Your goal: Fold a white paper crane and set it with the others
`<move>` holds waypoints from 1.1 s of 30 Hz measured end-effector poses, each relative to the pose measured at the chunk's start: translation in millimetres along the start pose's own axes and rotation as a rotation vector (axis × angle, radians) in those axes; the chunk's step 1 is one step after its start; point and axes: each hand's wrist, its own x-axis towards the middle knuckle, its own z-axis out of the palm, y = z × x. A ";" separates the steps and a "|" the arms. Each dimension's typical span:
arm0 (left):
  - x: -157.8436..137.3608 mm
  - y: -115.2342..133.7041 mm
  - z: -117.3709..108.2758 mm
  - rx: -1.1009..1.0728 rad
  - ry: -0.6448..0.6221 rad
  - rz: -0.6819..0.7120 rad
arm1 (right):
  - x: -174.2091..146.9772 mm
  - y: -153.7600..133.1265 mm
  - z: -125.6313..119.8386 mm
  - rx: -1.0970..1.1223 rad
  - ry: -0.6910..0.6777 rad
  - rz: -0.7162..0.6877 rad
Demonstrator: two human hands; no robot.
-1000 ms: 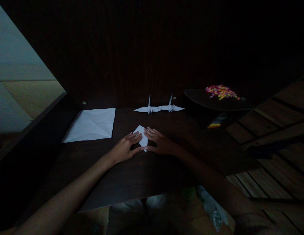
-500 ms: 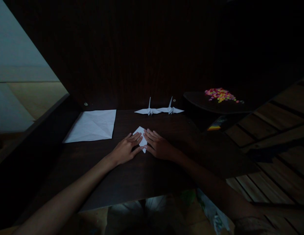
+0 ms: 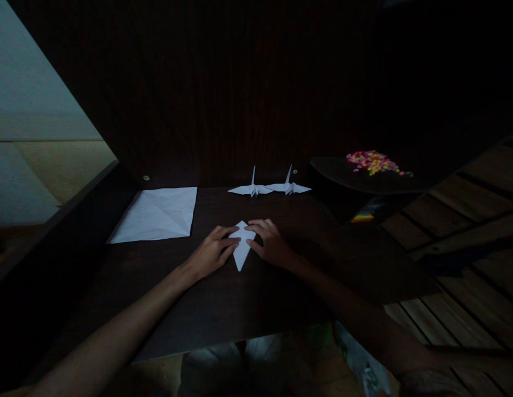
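White folded paper (image 3: 241, 255) laid flat on dark bench (image 3: 190, 314), right between hands: slim kite shape shown, faint centre crease, long point turned toward near edge. Left side touched by left hand (image 3: 210, 251), right side by right hand (image 3: 275, 246). Both held low, palms down, fingers part-spread, thumbs parted; paper steadied under fingertips, not enclosed. Forearms angled inward.

Folded paper (image 3: 243, 255) displaced toward the person; lower point now exposed.
Thumbs of the left hand (image 3: 211, 249) and right hand (image 3: 273, 243), earlier at the bottom tip, now sit higher on the paper, with a wider gap between them.
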 end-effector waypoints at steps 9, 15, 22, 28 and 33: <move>4.7 7.2 2.1 -0.049 0.099 -0.283 | 6.2 2.2 -0.8 0.230 0.019 0.131; 7.6 5.8 1.2 -0.111 0.123 -0.313 | 8.3 1.3 1.2 0.357 0.028 0.115; 9.2 1.8 -0.2 -0.088 0.090 -0.195 | 8.5 -0.6 3.5 0.273 0.016 0.038; 4.0 2.9 -4.6 0.093 -0.026 0.046 | 4.5 0.5 -5.5 0.062 -0.090 -0.195; 1.2 9.7 -9.3 0.212 -0.107 0.102 | -2.6 -5.5 -17.9 -0.197 -0.212 -0.318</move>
